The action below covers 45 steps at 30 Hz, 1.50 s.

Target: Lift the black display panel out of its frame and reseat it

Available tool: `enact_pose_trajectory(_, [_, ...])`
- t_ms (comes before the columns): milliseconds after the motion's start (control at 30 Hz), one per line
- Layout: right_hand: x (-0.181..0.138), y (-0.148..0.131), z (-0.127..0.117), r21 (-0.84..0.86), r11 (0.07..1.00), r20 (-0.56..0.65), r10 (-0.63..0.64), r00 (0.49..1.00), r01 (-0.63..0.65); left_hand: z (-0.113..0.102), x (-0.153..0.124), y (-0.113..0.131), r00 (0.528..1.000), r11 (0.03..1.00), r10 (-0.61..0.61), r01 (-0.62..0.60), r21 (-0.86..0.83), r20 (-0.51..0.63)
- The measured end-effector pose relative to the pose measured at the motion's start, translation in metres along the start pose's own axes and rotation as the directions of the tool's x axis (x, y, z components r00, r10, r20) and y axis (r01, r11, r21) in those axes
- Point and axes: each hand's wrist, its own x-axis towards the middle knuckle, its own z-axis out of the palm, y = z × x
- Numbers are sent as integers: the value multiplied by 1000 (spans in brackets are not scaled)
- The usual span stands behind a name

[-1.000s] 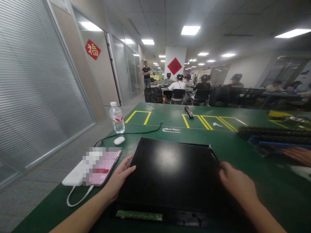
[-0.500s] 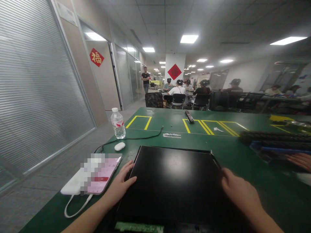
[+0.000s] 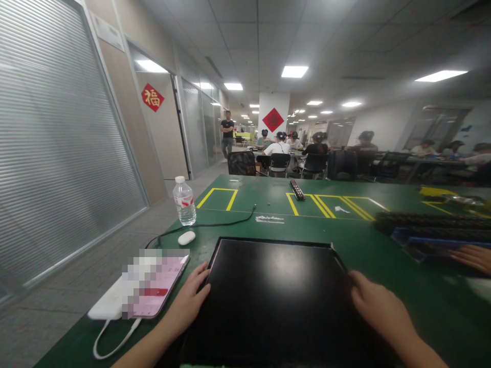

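A flat black display panel (image 3: 276,301) lies in front of me on the green table (image 3: 230,266), its glossy face up and a ceiling light mirrored in it. A thin strip of green circuit board shows at its near edge. My left hand (image 3: 194,291) grips the panel's left edge, thumb on top and fingers along the side. On the right edge, my right hand (image 3: 378,301) is closed in the same way; its fingertips are partly hidden by the panel. Left of my left hand lies a pink-screened phone (image 3: 163,291) beside a white power bank (image 3: 109,299).
A water bottle (image 3: 184,202), a white earbud case (image 3: 186,238) and a black cable (image 3: 215,224) are at the left. Farther back are yellow tape outlines and a dark slotted strip (image 3: 296,190). Another person's hand (image 3: 473,257) rests by a blue-edged part at right.
My view has tilted slightly upward, so the table and panel sit lower and less of the green circuit board shows. Both hands keep their hold on the panel's edges.
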Motion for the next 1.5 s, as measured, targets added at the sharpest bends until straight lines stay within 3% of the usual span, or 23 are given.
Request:
enact_pose_trajectory(467, [1,-35,-20,-137,990,101,47,994,-33,2,2,14,999,998,2,1,65,-40])
enact_pose_trajectory(833, [7,-28,-16,-93,988,42,126,991,-122,5,0,16,996,999,2,2,45,-86])
enact_pose_trajectory(1500, [6,-27,-17,-73,987,59,147,987,-143,4,0,13,994,992,28,-15,122,-105])
